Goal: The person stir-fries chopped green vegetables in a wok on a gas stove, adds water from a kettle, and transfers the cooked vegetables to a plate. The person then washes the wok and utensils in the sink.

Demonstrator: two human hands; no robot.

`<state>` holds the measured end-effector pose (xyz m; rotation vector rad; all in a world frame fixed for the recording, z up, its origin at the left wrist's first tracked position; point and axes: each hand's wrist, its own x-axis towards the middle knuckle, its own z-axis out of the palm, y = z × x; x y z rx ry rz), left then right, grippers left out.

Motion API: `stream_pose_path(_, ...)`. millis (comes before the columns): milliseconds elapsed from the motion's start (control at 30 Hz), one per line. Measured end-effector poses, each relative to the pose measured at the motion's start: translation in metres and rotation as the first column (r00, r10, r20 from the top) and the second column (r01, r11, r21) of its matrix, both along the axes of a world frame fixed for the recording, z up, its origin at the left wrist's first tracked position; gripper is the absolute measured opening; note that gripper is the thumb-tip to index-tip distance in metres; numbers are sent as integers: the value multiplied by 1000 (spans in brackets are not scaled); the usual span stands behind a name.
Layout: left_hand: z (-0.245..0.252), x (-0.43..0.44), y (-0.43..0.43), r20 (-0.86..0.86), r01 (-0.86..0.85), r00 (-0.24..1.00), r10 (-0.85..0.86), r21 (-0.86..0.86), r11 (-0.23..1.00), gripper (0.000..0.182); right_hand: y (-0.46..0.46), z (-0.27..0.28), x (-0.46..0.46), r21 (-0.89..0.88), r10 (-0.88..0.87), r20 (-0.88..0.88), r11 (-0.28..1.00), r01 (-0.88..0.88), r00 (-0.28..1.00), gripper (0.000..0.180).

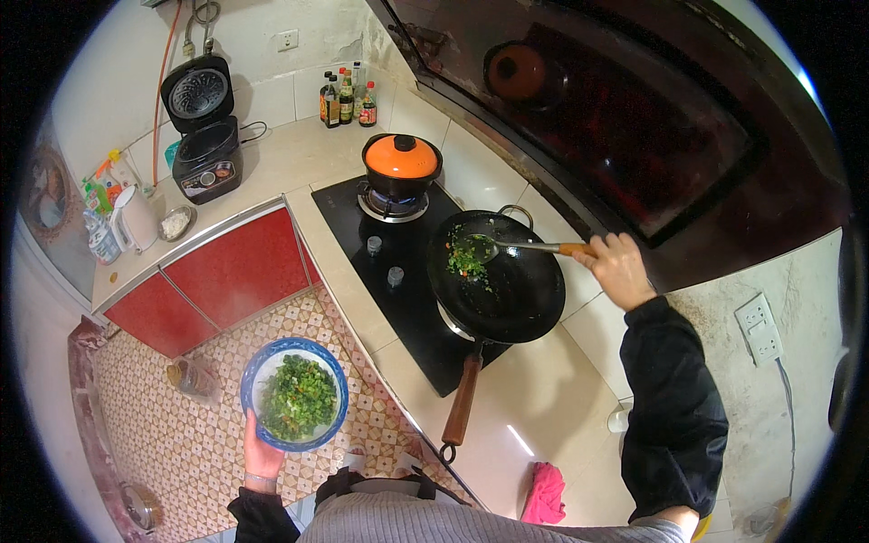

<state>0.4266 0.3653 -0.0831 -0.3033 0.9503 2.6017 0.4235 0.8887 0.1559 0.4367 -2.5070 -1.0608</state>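
Observation:
My right hand (619, 270) grips the wooden handle of a metal cooking spatula (536, 247). Its head rests in a black wok (523, 292), among a small heap of chopped greens with orange and white bits (468, 261). The wok sits over the near burner, its wooden handle (463, 400) pointing towards me. In my left hand (263, 448) is a blue-rimmed bowl (248, 380), held by its lower left side above the floor. Chopped greens (299, 397) fill much of the bowl. Most of my left fingers are hidden beneath it.
On the far burner of the black gas hob (360, 237), an orange-lidded pot (402, 157) stands over a lit flame. Behind are several sauce bottles (346, 98), an opened rice cooker (207, 153), a kettle (134, 218) and a small bowl of white food (176, 222). A pink cloth (545, 494) lies near me.

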Motion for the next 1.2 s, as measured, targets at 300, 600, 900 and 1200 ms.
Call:
stream_pose_path(300, -12, -5, 3, 34, 19, 999, -20, 19, 1000, 45, -33, 11, -22, 164, 114, 85, 978, -127, 990, 11)
stream_pose_path(600, -14, -11, 9, 61, 77, 995, -80, 50, 996, 45, -48, 13, -29, 306, -60, 205, 952, -6, 977, 12)
stream_pose_path(900, -11, -19, 15, 64, 116, 991, -119, 45, 992, 47, -29, 45, 12, -216, -469, 333, 807, 550, 818, 15)
stream_pose_path(1200, -2, -27, 27, 68, 117, 990, -120, 49, 992, 44, 45, -95, 83, -788, -237, 601, -12, 616, 764, 33)
